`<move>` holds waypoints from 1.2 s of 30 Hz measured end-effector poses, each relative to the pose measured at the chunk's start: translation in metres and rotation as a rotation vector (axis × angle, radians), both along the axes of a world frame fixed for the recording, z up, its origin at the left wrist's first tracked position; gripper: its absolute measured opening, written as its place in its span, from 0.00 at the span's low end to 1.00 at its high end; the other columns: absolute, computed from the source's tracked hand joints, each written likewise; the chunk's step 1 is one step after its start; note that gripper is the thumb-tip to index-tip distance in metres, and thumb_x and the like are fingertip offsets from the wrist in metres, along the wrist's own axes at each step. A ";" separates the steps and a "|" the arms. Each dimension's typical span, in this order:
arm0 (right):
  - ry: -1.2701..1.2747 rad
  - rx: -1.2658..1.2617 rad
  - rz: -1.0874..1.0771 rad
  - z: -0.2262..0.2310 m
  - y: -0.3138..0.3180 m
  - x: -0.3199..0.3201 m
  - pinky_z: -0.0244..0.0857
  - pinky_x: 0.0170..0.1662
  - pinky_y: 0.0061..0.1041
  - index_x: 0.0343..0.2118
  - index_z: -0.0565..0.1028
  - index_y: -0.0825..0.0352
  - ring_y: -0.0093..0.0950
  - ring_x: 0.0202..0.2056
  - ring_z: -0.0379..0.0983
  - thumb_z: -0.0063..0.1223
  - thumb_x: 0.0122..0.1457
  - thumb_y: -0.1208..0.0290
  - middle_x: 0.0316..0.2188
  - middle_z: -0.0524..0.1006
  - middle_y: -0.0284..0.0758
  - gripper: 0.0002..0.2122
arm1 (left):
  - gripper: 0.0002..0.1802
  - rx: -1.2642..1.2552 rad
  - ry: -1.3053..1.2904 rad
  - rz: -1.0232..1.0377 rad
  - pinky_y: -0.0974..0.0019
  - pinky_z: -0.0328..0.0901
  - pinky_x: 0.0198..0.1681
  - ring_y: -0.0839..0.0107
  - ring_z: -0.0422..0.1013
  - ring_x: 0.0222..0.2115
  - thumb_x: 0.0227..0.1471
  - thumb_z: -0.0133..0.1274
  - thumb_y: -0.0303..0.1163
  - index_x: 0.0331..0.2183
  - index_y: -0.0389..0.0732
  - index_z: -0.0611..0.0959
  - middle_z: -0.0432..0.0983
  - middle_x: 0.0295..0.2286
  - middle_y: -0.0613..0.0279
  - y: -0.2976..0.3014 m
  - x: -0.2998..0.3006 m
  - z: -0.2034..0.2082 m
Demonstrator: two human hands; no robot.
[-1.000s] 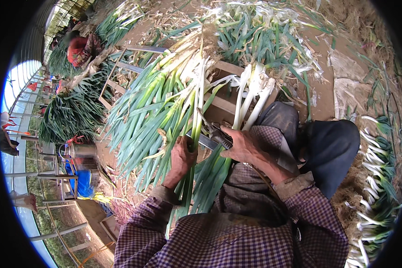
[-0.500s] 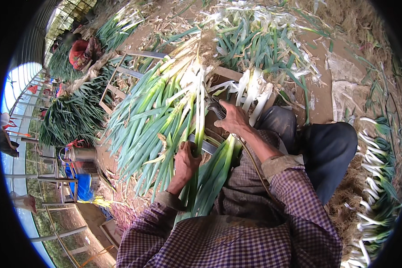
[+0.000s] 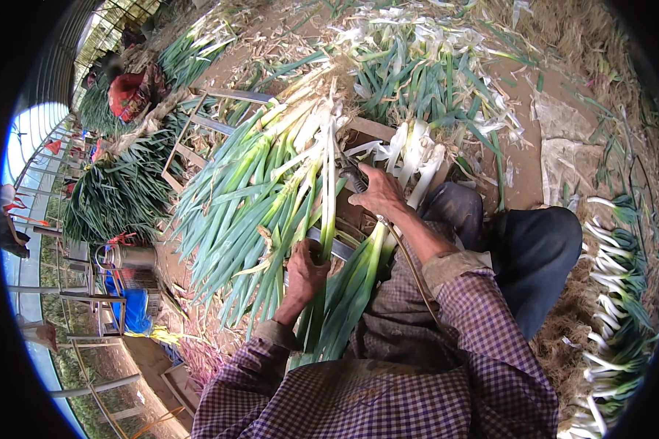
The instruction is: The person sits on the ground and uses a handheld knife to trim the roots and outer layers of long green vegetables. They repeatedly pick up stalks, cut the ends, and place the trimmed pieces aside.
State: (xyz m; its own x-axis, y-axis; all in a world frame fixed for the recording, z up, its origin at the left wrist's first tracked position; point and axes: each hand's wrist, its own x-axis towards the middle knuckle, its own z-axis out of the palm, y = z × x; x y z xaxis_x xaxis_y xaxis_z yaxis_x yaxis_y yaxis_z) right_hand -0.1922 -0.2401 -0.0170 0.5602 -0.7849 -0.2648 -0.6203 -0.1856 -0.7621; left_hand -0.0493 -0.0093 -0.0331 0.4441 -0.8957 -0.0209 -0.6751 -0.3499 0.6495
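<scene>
My left hand [image 3: 305,272] is closed round the green leaves of a long green onion [image 3: 329,201], whose white stalk points away from me. My right hand [image 3: 381,194] grips a dark air blow gun [image 3: 354,178] close beside that stalk, its nozzle toward the white end. From the gun a thin hose [image 3: 411,267] runs back along my right forearm to my lap. Left of the held stalk lies a big pile of unpeeled green onions [image 3: 234,201], roots away from me. Clean white stalks [image 3: 419,159] rest beyond my right hand, and more green leaves [image 3: 353,293] lie against my lap.
A metal-and-wood frame [image 3: 190,150] stands beyond the pile. Peeled skins and leaves [image 3: 425,80] litter the ground ahead. A row of cleaned green onions [image 3: 611,293] lies at the right. At the left are a metal pot [image 3: 133,256], a leafy heap [image 3: 117,194] and another person [image 3: 128,95].
Both hands keep almost the same place and grip, with the blow gun still beside the stalk. The whole view has shifted slightly.
</scene>
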 end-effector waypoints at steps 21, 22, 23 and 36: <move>-0.085 0.170 -0.003 -0.005 0.049 -0.086 0.62 0.62 0.32 0.60 0.68 0.70 0.41 0.59 0.70 0.75 0.36 0.60 0.57 0.73 0.50 0.45 | 0.36 0.063 0.532 -0.116 0.62 0.69 0.45 0.63 0.74 0.40 0.44 0.61 0.24 0.56 0.32 0.69 0.77 0.41 0.49 -0.031 -0.014 -0.036; -0.060 0.167 -0.026 0.004 0.051 -0.087 0.62 0.62 0.32 0.60 0.69 0.71 0.42 0.59 0.70 0.75 0.36 0.60 0.57 0.73 0.50 0.44 | 0.35 0.045 0.461 -0.148 0.62 0.69 0.45 0.64 0.74 0.40 0.45 0.60 0.24 0.56 0.33 0.68 0.78 0.41 0.50 -0.032 -0.014 -0.039; -0.091 0.120 -0.079 0.001 0.051 -0.089 0.64 0.59 0.33 0.60 0.69 0.69 0.43 0.55 0.72 0.74 0.37 0.60 0.53 0.75 0.51 0.43 | 0.35 0.028 0.390 -0.178 0.63 0.69 0.45 0.65 0.74 0.40 0.46 0.58 0.24 0.57 0.34 0.68 0.78 0.41 0.50 -0.032 -0.014 -0.042; 0.013 0.093 -0.138 0.012 0.034 -0.106 0.69 0.53 0.38 0.60 0.70 0.64 0.47 0.48 0.77 0.71 0.40 0.57 0.46 0.79 0.51 0.40 | 0.41 0.122 0.163 -0.281 0.51 0.70 0.47 0.41 0.74 0.45 0.45 0.60 0.29 0.61 0.36 0.65 0.76 0.45 0.37 -0.028 -0.040 -0.044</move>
